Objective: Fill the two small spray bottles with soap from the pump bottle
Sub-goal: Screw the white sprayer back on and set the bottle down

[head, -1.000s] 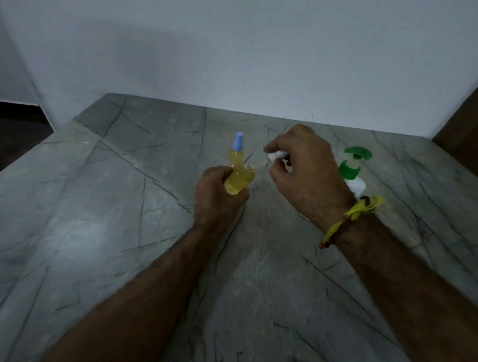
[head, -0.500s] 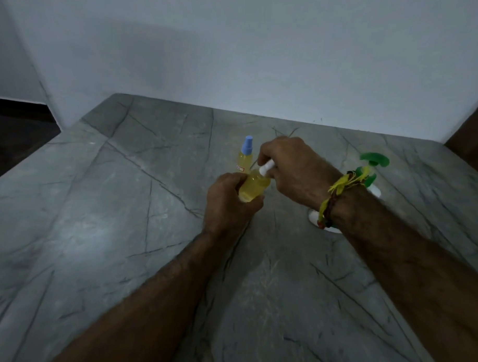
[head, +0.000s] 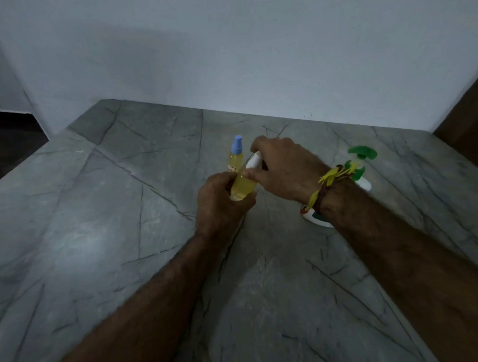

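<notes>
My left hand point(head: 219, 206) grips a small spray bottle point(head: 243, 187) full of yellow soap, tilted toward the right. My right hand point(head: 283, 171) pinches its white spray cap point(head: 254, 160), which sits on the bottle's neck. Just behind stands a second small bottle point(head: 235, 160), upright, filled with yellow soap and closed with a blue spray cap. The white pump bottle point(head: 364, 183) with a green pump head stands to the right, mostly hidden behind my right wrist.
Everything is on a grey veined stone table point(head: 111, 212) set against a white wall point(head: 228, 59). The table's left edge drops to a dark floor. A brown surface borders the far right.
My right hand brought the white cap from beside the pump bottle over to the bottle in my left hand and set it on the neck. The view shifted slightly.
</notes>
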